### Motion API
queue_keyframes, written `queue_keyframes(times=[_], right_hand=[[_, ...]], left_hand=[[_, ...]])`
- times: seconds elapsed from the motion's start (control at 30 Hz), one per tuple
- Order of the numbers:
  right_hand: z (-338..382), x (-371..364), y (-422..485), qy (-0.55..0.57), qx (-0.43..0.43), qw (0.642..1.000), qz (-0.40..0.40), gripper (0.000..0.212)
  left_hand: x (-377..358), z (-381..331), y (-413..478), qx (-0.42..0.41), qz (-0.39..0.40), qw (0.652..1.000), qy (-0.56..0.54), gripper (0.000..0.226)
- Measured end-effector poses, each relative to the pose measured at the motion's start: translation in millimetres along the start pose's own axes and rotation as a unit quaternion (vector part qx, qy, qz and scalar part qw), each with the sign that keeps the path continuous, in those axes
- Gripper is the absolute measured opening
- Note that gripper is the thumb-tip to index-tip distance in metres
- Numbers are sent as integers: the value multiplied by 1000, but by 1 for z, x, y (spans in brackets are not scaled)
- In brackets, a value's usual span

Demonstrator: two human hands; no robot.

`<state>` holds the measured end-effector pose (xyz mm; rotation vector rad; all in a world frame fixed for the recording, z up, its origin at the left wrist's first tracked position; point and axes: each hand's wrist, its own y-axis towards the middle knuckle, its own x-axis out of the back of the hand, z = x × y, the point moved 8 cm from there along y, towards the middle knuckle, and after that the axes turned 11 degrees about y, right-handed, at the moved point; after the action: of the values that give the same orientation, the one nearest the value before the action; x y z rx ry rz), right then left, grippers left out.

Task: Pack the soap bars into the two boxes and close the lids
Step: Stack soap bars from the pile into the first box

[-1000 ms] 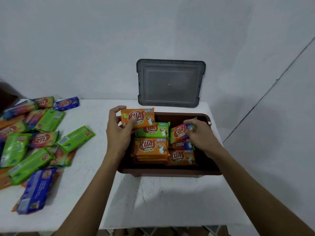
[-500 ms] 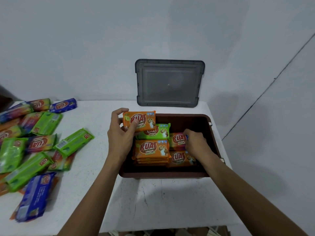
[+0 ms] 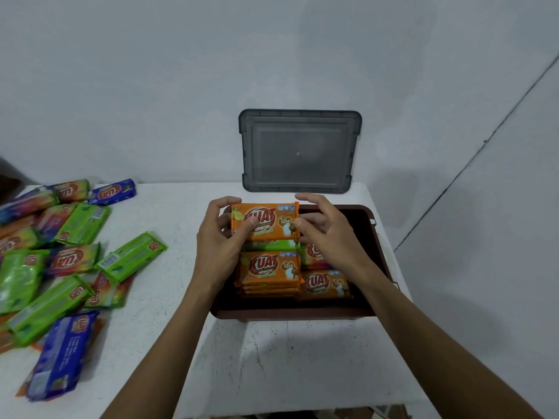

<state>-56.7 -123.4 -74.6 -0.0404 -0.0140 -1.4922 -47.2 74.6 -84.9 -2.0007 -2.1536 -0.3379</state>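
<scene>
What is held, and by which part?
An orange soap bar, gripped at its left end by the left hand; the right hand touches its right end.

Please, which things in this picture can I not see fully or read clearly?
Head view:
- Green soap bar: mostly covered by the held orange bar.
- Multicolour bar: partly behind the right grip.
- Loose pile: cut off by the left edge, so no count.
- Second box: not in frame.
- Orange stack in the brown box: lower layers hidden by the top bar.
</scene>
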Motion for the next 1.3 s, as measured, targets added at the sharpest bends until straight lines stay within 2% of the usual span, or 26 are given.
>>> queue_keyframes(times=[0.1, 0.33, 0.5, 0.6, 0.7, 0.9, 1.1, 1.3], right_hand=[[-2, -13, -1, 113, -31, 993, 25, 37], [-5, -4, -7, 150, -49, 987, -3, 30], [2, 34, -19, 75, -48, 996, -21, 31], [7, 59, -30, 12, -45, 998, -41, 31], [7, 76, -40, -48, -64, 996, -44, 30], [-21, 74, -51, -115, -147, 981, -44, 29], [-52, 54, -43, -169, -183, 968, -17, 26], [-69, 45, -40, -308, -216, 926, 22, 24]], left_hand=[[-1, 2, -1, 4, 2, 1000, 4, 36], [-7, -8, -1, -54, -1, 990, 128, 34], [-4, -16, 1, -133, -36, 962, 236, 25], [-7, -8, 6, -161, -22, 927, 338, 34], [-9, -2, 7, -167, -8, 913, 372, 38], [-12, 2, 6, -161, 1, 904, 396, 44], [-11, 4, 5, -157, 3, 907, 391, 43], [-11, 5, 5, -144, 5, 909, 390, 40]])
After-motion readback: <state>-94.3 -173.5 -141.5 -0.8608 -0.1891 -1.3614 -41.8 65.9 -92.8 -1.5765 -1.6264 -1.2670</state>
